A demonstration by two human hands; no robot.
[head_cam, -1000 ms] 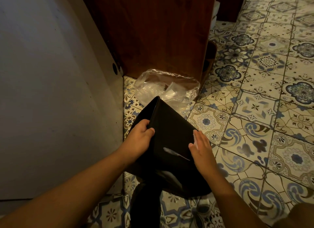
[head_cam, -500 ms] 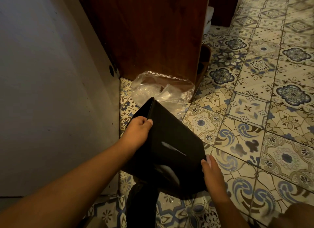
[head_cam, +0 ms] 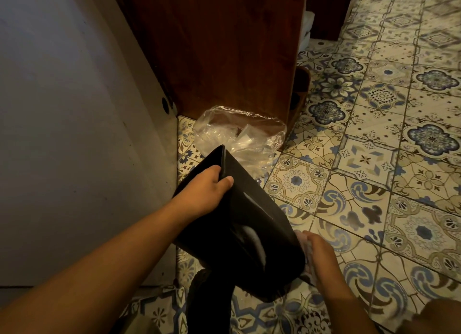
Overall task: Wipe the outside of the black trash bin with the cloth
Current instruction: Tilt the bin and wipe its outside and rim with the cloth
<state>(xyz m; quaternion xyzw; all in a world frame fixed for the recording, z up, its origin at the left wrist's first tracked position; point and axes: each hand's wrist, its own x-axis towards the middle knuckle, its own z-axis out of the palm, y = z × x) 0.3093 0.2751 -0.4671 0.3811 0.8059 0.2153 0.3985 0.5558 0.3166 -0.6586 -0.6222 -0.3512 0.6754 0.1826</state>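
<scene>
The black trash bin (head_cam: 249, 224) is tipped over above the tiled floor, its rim pointing away from me and its base toward me. My left hand (head_cam: 202, 191) grips the rim, thumb on the outer wall. My right hand (head_cam: 319, 256) presses a pale cloth (head_cam: 305, 244) against the bin's right side, near the base. Only a thin edge of the cloth shows past my fingers.
A crumpled clear plastic bag (head_cam: 239, 131) lies on the patterned tile floor (head_cam: 374, 184) just beyond the bin. A dark wooden cabinet (head_cam: 224, 47) stands behind it. A pale wall or door (head_cam: 62, 134) fills the left. My dark trouser leg (head_cam: 209, 301) is below the bin.
My right hand has slid with the cloth down the bin's right side toward the base. The left hand has kept its hold on the rim.
</scene>
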